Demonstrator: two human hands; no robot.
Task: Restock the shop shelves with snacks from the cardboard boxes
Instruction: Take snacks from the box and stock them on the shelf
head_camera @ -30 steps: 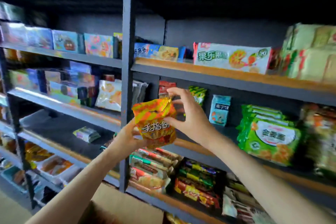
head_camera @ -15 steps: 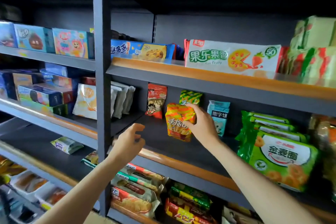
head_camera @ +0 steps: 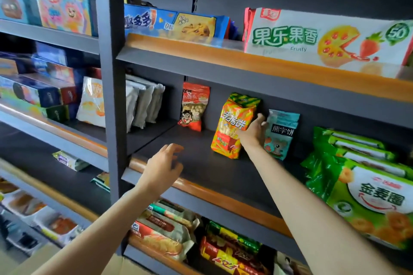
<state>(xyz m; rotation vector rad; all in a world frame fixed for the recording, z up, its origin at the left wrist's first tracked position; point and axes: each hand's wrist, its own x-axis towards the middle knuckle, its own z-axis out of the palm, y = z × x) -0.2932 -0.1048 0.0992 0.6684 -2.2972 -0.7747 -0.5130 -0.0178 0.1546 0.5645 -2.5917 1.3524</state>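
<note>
Here the orange-and-yellow snack bag stands upright on the dark middle shelf, well back from the orange-trimmed front edge and in front of a matching green-topped bag that peeks out behind it. The right hand grips its right side, fingers wrapped onto the pack, which I judge is there to steady it so it faces forward and does not topple once let go. Standing it on end with the label outward suits a shop display, and it lines up with its neighbours: a red peanut bag a little apart on its left, leaning against the back panel, and a pale blue bear-biscuit bag just beside the hand on its right. The left hand hovers over the shelf's front lip with loosely curled, relaxed fingers that hold nothing, probably kept near for balance or ready to go for the next pack. Further right, a stack of green biscuit packs fills the shelf end, and above, a long white fruity-biscuit box lies flat on the upper shelf. At the bottom edge a corner of the cardboard box shows, likely the supply being worked from.
</note>
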